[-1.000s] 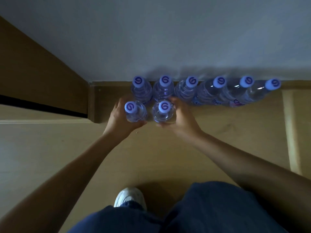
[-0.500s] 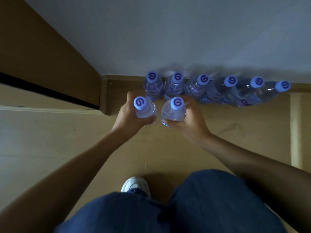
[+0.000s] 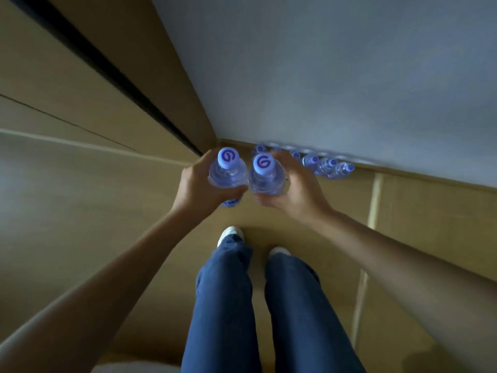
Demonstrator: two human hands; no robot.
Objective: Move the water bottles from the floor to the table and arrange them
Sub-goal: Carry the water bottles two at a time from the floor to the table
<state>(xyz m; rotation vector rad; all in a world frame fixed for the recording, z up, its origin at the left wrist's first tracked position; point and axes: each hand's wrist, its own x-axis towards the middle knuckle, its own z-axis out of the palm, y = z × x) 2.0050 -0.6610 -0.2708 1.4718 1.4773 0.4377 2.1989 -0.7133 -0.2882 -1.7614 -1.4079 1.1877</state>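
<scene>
My left hand grips a clear water bottle with a blue cap, held upright well above the floor. Right beside it my right hand grips a second, matching bottle. The two bottles nearly touch. Far below, a row of several more bottles stands on the wooden floor along the foot of the white wall; my right hand hides part of the row. No table is in view.
A white wall rises ahead, and a wooden panel with a dark gap runs along the left. My legs in blue jeans and white shoes stand on the wooden floor.
Both hands have lifted their bottles off the floor and raised them high. I have stood up, so the row by the wall looks smaller and farther away.
</scene>
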